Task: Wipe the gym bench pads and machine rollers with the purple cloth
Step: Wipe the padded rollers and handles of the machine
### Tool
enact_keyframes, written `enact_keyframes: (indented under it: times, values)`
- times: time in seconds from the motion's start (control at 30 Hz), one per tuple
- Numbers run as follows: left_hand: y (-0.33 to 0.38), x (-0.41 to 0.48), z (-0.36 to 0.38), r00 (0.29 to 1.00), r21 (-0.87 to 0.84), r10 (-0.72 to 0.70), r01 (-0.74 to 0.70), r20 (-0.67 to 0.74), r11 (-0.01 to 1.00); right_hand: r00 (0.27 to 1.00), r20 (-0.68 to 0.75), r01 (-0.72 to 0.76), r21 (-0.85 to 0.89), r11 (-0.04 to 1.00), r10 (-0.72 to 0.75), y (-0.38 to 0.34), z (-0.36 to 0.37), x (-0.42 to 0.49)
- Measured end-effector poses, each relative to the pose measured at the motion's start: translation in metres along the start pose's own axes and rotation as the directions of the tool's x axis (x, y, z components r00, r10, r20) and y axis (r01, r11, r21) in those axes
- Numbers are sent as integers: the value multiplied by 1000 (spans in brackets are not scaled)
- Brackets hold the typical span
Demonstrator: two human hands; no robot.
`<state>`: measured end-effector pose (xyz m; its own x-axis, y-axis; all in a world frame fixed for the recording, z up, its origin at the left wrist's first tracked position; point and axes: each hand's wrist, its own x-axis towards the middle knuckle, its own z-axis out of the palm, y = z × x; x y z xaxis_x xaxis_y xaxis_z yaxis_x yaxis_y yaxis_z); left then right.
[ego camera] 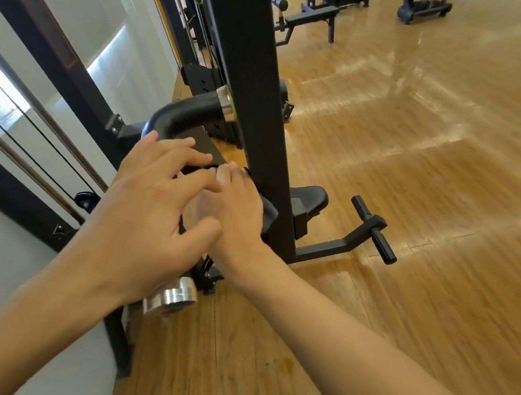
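Cloth (268, 212) bunches under right hand (238, 214), fingers curled on it; left hand (152, 213) spread above.

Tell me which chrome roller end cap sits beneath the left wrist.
The lower chrome end cap, showing just under the left hand at the wrist; the other cap sits higher, on the curved black roller against the upright post.

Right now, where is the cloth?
Head view, centre: the cloth is bunched under the right hand, against the left side of the black post, with the left hand just to its left.
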<state>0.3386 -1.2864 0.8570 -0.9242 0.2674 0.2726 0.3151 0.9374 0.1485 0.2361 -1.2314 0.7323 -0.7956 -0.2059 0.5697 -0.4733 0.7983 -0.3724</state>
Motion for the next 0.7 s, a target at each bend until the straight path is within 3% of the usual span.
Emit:
enact_keyframes:
  times: [0.07,0.2,0.27,0.4,0.6,0.7]
  values:
    - [-1,2,1,1000,1,-2,2,8,1000,999,8,-51,37,998,51,-1,5,12]
    - [-7,1,0,1000,-25,-9,9,0,1000,946,-282,173,16,985,-162,33,24,-56]
    - [-6,-2,1,1000,-68,-7,5,-18,998,926,-307,233,2,972,-221,47,25,-80]
    - [5,1,6,997,-105,26,-34,-78,994,945,-301,158,74,985,-129,30,14,-36]
    - [3,-7,1,999,-135,-31,25,-40,990,899,-420,168,74,983,-122,49,43,-117]
    - [6,-10,-1,998,-143,-38,31,-46,989,883,-466,151,162,975,-59,40,26,-89]
